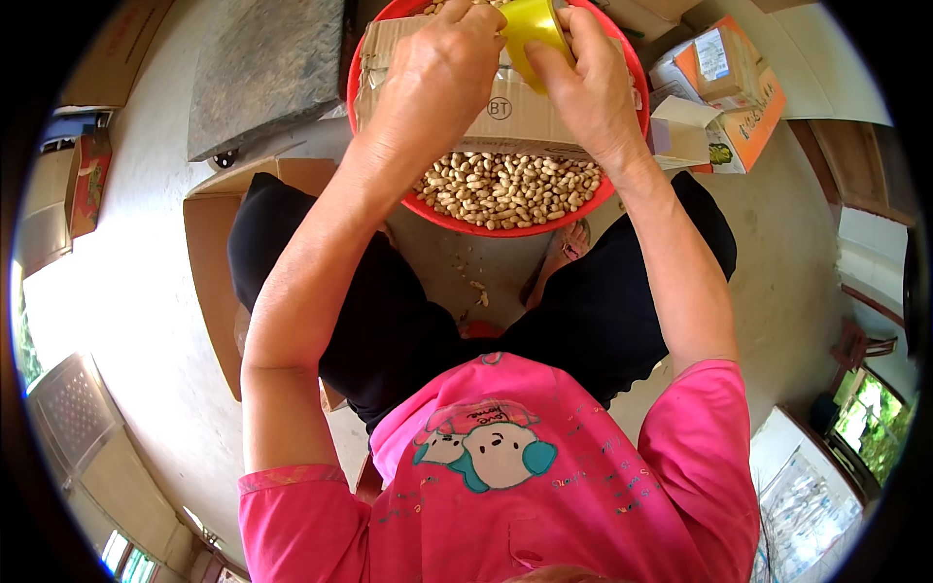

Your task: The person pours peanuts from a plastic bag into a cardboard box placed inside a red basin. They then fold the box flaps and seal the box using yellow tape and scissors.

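Note:
At the top of the view my right hand (594,80) grips a roll of glossy yellow tape (538,29), thumb on its near face and fingers behind. My left hand (448,69) is curled, its fingertips pinched at the left edge of the roll. Both hands are above a cardboard box (536,127), which bears printed letters and lies across a round red basin (503,232). Unshelled peanuts (510,186) fill the basin in front of the box. The roll's far side is cut off by the frame.
An open cardboard carton (211,270) stands by my left knee. Beyond it is a dark stone-like slab (270,65), with a caster under its corner. Orange and white cartons (736,109) are stacked at right. Shell bits (481,294) lie on the floor between my feet.

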Motion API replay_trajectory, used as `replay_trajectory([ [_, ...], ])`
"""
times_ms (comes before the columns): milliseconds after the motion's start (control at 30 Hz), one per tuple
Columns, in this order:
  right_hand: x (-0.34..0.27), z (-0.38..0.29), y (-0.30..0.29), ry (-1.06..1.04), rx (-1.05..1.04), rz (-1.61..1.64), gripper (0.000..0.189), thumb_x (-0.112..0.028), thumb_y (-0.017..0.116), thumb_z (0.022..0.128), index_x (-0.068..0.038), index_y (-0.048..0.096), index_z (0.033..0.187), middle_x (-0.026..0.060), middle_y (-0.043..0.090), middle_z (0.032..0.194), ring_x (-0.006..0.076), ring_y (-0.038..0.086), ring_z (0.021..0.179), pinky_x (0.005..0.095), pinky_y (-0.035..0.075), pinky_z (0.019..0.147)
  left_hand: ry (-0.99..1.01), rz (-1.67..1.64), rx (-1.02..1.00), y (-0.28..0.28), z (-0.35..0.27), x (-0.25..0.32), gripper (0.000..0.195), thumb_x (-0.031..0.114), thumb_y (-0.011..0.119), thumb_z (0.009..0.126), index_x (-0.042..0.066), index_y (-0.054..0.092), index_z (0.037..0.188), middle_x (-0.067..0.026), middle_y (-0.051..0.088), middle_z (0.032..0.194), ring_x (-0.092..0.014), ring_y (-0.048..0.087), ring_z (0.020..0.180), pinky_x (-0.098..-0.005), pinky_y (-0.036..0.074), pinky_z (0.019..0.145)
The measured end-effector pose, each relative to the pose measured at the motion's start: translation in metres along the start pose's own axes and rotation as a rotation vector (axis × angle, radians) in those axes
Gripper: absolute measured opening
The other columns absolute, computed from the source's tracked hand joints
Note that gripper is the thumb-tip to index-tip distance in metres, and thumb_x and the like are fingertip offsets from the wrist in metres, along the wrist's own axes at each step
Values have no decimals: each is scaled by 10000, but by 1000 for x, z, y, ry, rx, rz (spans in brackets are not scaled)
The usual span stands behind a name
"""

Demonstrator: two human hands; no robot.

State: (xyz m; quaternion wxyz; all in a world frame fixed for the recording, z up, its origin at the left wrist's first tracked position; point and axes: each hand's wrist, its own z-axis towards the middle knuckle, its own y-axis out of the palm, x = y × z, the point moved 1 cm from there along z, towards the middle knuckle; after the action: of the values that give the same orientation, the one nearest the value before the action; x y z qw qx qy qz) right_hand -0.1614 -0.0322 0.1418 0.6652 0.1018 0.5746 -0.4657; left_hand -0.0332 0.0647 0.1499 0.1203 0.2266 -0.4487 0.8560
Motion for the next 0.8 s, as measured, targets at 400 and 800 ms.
replay_trajectory([
  [400,0,-2,5,1,-39,-12,230,-71,569,874,11,522,1084,172,636,946,247,631,858,338,486,742,45,105,2,2,0,-8,127,76,614,832,21,514,889,-195,586,847,-401,611,725,-471,505,628],
  [800,-5,-1,2,7,-29,1,231,-60,565,875,9,518,1090,195,607,920,301,629,850,362,488,738,55,-51,47,-4,6,1,117,41,613,825,24,554,925,-165,586,884,-372,604,824,-444,481,719],
])
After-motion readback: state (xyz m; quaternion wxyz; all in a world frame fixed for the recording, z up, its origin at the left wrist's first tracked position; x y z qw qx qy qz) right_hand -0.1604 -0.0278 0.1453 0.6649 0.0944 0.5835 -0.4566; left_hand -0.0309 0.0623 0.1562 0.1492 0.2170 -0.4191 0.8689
